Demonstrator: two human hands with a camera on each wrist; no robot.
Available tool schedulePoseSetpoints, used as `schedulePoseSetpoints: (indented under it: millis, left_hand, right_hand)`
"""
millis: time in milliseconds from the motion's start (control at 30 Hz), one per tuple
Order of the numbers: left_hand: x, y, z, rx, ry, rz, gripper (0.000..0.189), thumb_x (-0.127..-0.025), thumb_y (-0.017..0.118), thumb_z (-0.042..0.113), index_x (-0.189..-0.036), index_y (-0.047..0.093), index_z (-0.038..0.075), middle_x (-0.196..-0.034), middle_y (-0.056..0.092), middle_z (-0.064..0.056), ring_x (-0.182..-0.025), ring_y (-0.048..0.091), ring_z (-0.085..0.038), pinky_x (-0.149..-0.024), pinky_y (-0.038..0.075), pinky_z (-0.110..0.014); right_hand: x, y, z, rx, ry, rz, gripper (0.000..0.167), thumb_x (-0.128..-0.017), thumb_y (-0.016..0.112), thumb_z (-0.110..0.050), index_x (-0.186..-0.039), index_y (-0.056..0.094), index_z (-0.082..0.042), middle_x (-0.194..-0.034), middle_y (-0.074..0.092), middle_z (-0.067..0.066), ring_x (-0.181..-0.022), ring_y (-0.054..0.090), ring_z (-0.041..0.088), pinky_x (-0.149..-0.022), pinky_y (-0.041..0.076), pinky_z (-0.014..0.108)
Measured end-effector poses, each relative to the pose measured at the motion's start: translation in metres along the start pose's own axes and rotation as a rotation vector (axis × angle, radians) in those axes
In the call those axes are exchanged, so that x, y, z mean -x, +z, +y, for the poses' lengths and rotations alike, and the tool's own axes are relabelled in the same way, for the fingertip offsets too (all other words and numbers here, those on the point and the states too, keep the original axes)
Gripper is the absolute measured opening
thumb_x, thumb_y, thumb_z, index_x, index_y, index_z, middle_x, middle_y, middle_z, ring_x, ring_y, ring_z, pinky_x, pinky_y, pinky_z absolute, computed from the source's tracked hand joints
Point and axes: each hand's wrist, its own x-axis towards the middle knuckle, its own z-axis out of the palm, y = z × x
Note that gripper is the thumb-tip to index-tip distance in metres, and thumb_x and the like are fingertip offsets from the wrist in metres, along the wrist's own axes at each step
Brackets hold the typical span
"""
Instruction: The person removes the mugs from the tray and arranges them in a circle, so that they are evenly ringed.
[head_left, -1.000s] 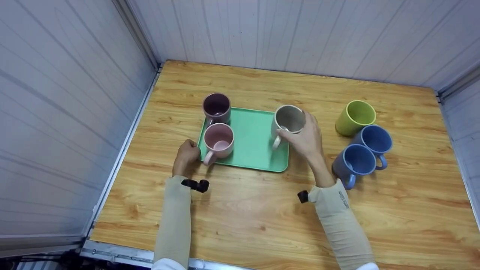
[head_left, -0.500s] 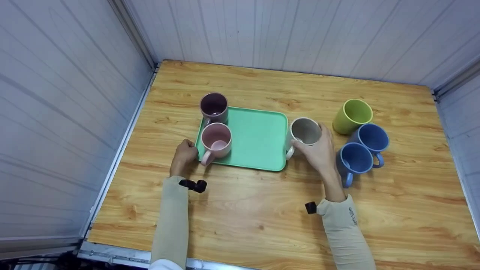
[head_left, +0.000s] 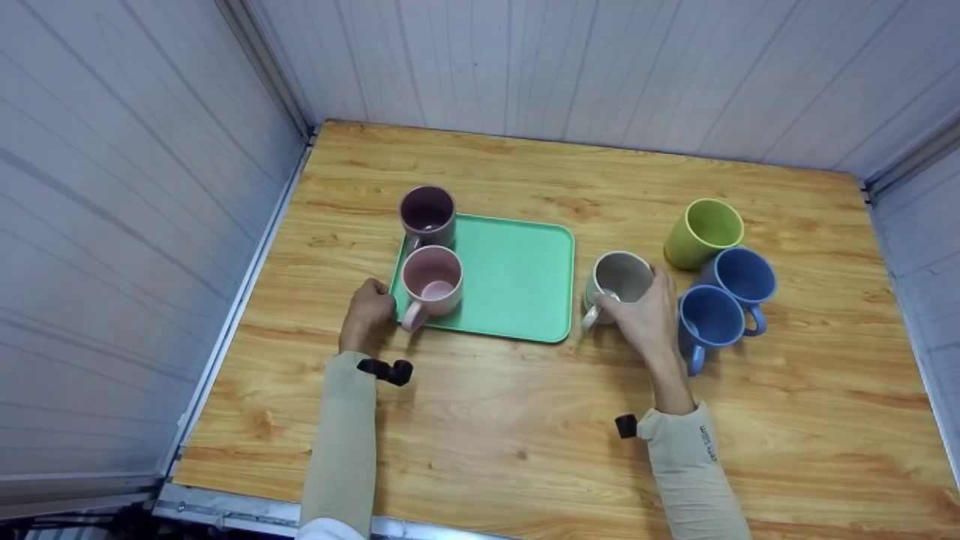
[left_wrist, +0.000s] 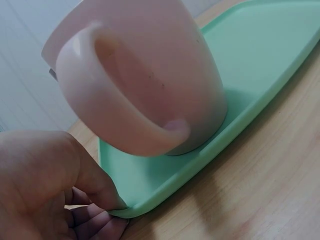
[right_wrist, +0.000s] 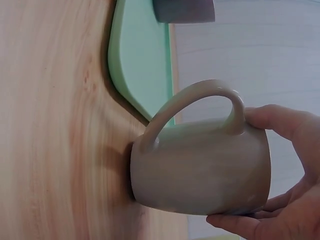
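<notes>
My left hand (head_left: 367, 311) pinches the near left corner of the green tray (head_left: 517, 281), thumb on top and fingers below the rim in the left wrist view. Beside that corner a pink mug (left_wrist: 165, 65) stands upright on the tray, its handle toward me. Behind it is a dark purple mug (head_left: 429, 221). My right hand (head_left: 649, 315) holds an off-white mug (right_wrist: 200, 170) near its rim, thumb by the handle top and fingers on the opposite side. This mug is upright, just right of the tray, its base at or very near the tabletop; contact is hard to tell.
A yellow-green mug (head_left: 697, 244) and two blue mugs (head_left: 742, 277) stand close together on the wooden table (head_left: 510, 450), right of my right hand. White panel walls (head_left: 525, 67) rise at the back and both sides.
My right hand has carried the off-white mug from above the tray's right part, rightward and toward me, past the tray's edge and down. My left hand stays at the tray corner.
</notes>
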Motion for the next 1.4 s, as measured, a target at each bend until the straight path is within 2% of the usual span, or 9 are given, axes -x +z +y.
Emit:
schedulePoseSetpoints:
  millis: [133,367,500,600,667,833,1000,1233,1400]
  left_hand:
    - [0.0,0.0,0.001,0.05,-0.013,0.002,0.02,-0.086,0.036,0.007,-0.105,0.043,0.003,-0.101,0.042,-0.01,-0.096,0.042,-0.024,-0.076,0.035,-0.029]
    - [0.0,0.0,-0.001,0.018,0.0,-0.002,0.021,-0.086,0.036,0.007,-0.105,0.043,0.002,-0.102,0.043,-0.011,-0.096,0.043,-0.025,-0.076,0.036,-0.03]
    - [-0.002,-0.001,-0.002,-0.027,0.039,0.003,0.022,-0.087,0.035,0.008,-0.105,0.045,0.001,-0.102,0.045,-0.011,-0.095,0.044,-0.024,-0.076,0.036,-0.029]
    - [-0.002,-0.002,-0.002,-0.03,0.046,0.006,0.022,-0.086,0.036,0.007,-0.105,0.045,0.0,-0.102,0.045,-0.011,-0.095,0.044,-0.024,-0.076,0.036,-0.029]
    - [-0.002,-0.001,-0.002,-0.002,0.027,0.001,0.021,-0.086,0.036,0.007,-0.105,0.044,0.001,-0.102,0.044,-0.01,-0.095,0.044,-0.024,-0.075,0.036,-0.029]
    - [-0.001,0.0,-0.001,0.014,0.014,0.003,0.02,-0.087,0.036,0.007,-0.104,0.044,0.002,-0.101,0.044,-0.01,-0.093,0.044,-0.023,-0.073,0.037,-0.029]
    - [-0.001,0.0,0.0,0.013,0.006,-0.005,0.02,-0.087,0.037,0.006,-0.105,0.044,0.002,-0.101,0.044,-0.01,-0.093,0.044,-0.023,-0.073,0.037,-0.029]
    - [-0.001,0.001,-0.001,0.005,-0.009,-0.012,0.024,-0.086,0.037,0.007,-0.108,0.044,0.001,-0.103,0.044,-0.011,-0.095,0.044,-0.024,-0.075,0.037,-0.029]
    - [-0.001,0.0,-0.001,-0.006,0.005,-0.019,0.025,-0.087,0.036,0.007,-0.109,0.044,0.0,-0.104,0.044,-0.011,-0.095,0.044,-0.024,-0.076,0.037,-0.03]
  right_hand:
    - [0.001,0.0,0.002,0.007,-0.003,0.005,0.094,-0.069,0.079,-0.04,-0.14,0.034,0.003,-0.135,0.043,0.021,-0.125,0.041,0.035,-0.106,0.033,0.046]
    - [0.003,-0.005,0.002,0.068,0.021,-0.024,0.098,-0.069,0.077,-0.042,-0.143,0.029,0.002,-0.136,0.041,0.022,-0.127,0.04,0.037,-0.106,0.033,0.048]
    - [0.005,-0.007,0.001,0.129,-0.021,-0.004,0.098,-0.067,0.079,-0.042,-0.14,0.031,0.004,-0.131,0.044,0.024,-0.122,0.042,0.04,-0.104,0.033,0.05]
    - [0.007,-0.01,0.001,0.207,-0.074,0.008,0.096,-0.066,0.08,-0.044,-0.135,0.036,0.006,-0.125,0.047,0.026,-0.119,0.04,0.042,-0.104,0.029,0.05]
    - [0.008,-0.012,0.0,0.257,-0.098,0.006,0.095,-0.066,0.08,-0.046,-0.133,0.038,0.007,-0.123,0.049,0.027,-0.119,0.036,0.041,-0.104,0.025,0.052]
    - [0.009,-0.02,0.004,0.326,-0.11,-0.006,0.092,-0.066,0.079,-0.052,-0.128,0.044,0.007,-0.119,0.052,0.028,-0.124,0.029,0.04,-0.106,0.014,0.056]
    - [0.009,-0.025,0.009,0.335,-0.114,-0.022,0.09,-0.066,0.079,-0.054,-0.124,0.047,0.008,-0.123,0.05,0.029,-0.127,0.026,0.042,-0.11,0.004,0.058]
    - [0.01,-0.032,0.014,0.316,-0.112,-0.034,0.093,-0.066,0.08,-0.053,-0.129,0.046,0.006,-0.127,0.049,0.028,-0.13,0.024,0.042,-0.11,0.002,0.058]
    - [0.012,-0.035,0.018,0.307,-0.133,-0.029,0.092,-0.067,0.08,-0.052,-0.129,0.045,0.006,-0.128,0.049,0.03,-0.13,0.025,0.042,-0.111,0.003,0.058]
